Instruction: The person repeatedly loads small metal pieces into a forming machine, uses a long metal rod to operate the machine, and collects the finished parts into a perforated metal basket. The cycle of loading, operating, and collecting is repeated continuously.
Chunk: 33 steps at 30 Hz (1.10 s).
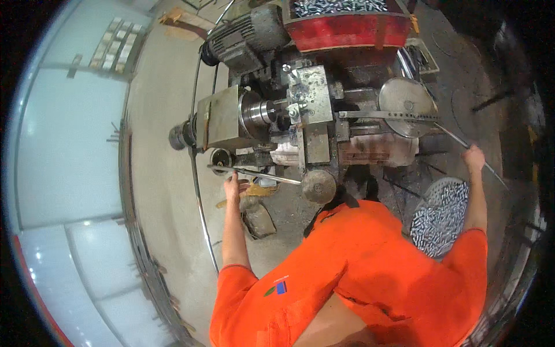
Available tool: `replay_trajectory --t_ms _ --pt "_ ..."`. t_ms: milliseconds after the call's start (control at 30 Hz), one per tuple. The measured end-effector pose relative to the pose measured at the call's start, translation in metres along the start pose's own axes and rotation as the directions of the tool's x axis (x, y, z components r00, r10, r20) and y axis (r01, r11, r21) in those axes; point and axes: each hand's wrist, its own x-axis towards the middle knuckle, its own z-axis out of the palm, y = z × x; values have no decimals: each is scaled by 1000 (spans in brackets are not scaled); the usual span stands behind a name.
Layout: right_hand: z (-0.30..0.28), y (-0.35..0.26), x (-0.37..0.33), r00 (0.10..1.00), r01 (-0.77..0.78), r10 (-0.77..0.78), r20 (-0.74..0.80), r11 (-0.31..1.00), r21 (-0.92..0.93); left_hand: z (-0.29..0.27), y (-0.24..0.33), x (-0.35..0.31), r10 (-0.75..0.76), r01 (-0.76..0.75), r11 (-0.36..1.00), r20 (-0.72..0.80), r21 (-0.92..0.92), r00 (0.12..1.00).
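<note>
The machine (318,95) is standing close to your shirt (358,248), risking snagging if you are leaning in. At its right, the right lever (454,137) is sitting in your right hand's (474,157) closed grip; at its near left, the left lever (267,176) is meeting your left hand (232,187), firmness unclear, risking slipping.

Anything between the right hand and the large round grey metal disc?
Yes, in the head view: part of a thin silver metal rod, gripped by the right hand, slants toward the large round grey metal disc.
</note>
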Motion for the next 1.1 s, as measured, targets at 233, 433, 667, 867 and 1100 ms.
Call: replay_trajectory --t_ms 233,433,667,867,1100 --pt "17 -55 -168 991 -125 100 93 939 319 64 4 28 89 -232 847 -302 -479 949" --pt "9 -117 -227 975 -216 202 96 736 641 95 22 15 57 -334 835 -536 -436 842" --pt "8 -125 -229 960 -275 218 173 644 714 80 -7 37 183 -372 840 -438 -395 880" --pt "0 -61 -175 998 -63 45 53 902 427 54 -15 26 77 -175 945 -332 -275 940" --pt "-45 -4 6 1000 -25 25 -1 989 -144 62 9 -12 -42 39 995 -36 -90 998"
